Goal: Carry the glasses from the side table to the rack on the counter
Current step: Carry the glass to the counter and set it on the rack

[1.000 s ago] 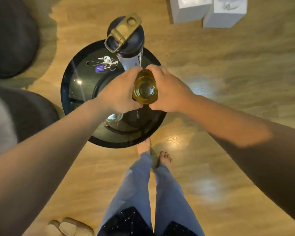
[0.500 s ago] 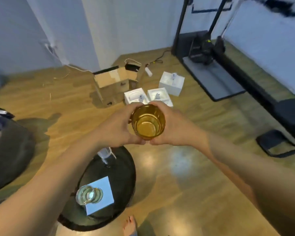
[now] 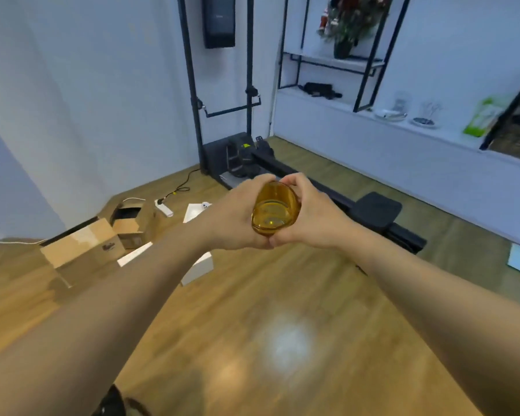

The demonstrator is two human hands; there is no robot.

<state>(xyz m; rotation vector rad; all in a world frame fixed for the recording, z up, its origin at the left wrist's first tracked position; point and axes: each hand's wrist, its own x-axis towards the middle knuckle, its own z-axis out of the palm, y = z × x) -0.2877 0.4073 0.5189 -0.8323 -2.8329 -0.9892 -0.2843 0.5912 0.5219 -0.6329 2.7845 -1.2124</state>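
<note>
Amber glass (image 3: pixel 275 210) cupped between left hand (image 3: pixel 237 214) and right hand (image 3: pixel 309 214); fingers (image 3: pixel 293 183) wrapped around it.

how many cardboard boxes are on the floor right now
2: a closed cardboard box at the left, and an open cardboard box just behind it, toward the wall. The left forearm may hide more.

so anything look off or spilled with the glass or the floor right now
No spill shows. The amber glass is cupped between the left hand and right hand and appears tilted, mouth toward the camera. The only clutter is open cardboard boxes on the wooden floor at left.
</note>
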